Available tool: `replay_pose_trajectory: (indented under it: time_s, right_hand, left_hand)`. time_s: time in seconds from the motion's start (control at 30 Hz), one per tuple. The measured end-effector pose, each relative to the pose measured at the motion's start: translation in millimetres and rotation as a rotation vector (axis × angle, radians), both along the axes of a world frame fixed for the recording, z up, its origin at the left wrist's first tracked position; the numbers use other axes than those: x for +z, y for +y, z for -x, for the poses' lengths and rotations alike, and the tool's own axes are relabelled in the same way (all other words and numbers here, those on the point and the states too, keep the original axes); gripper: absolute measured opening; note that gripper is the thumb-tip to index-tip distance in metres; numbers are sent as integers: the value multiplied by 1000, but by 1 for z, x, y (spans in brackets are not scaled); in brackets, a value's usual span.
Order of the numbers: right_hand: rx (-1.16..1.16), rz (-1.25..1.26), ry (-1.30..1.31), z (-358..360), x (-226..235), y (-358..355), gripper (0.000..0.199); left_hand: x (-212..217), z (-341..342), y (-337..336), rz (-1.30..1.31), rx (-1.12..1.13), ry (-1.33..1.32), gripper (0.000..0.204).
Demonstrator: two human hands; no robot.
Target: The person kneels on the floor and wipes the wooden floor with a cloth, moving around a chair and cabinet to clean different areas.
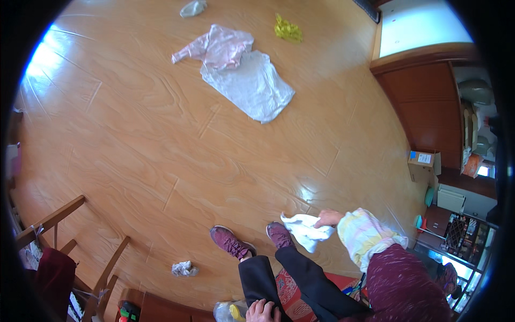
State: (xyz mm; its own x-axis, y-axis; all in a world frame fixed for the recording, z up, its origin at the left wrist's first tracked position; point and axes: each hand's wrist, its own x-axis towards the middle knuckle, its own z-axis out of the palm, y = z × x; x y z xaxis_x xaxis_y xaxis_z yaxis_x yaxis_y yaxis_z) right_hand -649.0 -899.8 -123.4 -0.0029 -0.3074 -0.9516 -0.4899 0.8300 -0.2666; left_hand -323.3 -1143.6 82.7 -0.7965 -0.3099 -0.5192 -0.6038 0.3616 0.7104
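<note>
My right hand point(328, 218) is closed on one end of a limp white cloth point(308, 229), which hangs beside my right shoe point(280, 235). A pale striped oversleeve point(366, 233) covers that forearm. My left hand point(263, 311) rests with fingers laid over my black trouser leg at the lower edge, nothing seen in it. Next to it sits a clear plastic bag point(221, 311) with something yellow. Farther off on the floor lie a pink garment point(228, 45) and a flattened white plastic bag point(252, 88), overlapping each other.
On the wooden floor point(161, 139) lie a yellow crumpled bag point(288, 28), a small white bundle point(193, 8) and a crumpled whitish wad point(184, 269). A cabinet point(424, 107) and a cardboard box point(422, 165) stand right. Wooden chair parts point(110, 263) reach in at left.
</note>
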Motion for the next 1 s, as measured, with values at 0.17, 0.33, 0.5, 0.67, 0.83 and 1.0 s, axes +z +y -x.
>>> replay_pose_trajectory:
  time_s: [0.17, 0.33, 0.5, 0.67, 0.83, 1.0]
  right_hand:
    - [-407, -218, 53, 44, 93, -39, 77]
    - [-243, -269, 275, 79, 153, -94, 74]
    - [-108, -118, 442, 121, 188, -148, 51]
    - [-24, -13, 660, 157, 200, -212, 35]
    - [171, 57, 836, 191, 158, -275, 23]
    - [371, 246, 921, 255, 116, -333, 19]
  left_hand:
    - [-4, -8, 0, 23, 59, -9, 9]
    - [-19, -18, -4, 56, 160, -11, 10]
    - [-32, -12, -19, 62, 185, -163, 14]
    - [-41, 5, -41, 74, 307, -153, 14]
    - [-59, 52, -66, 13, 419, -446, 23]
    - [-42, 99, -84, 58, 443, -503, 24]
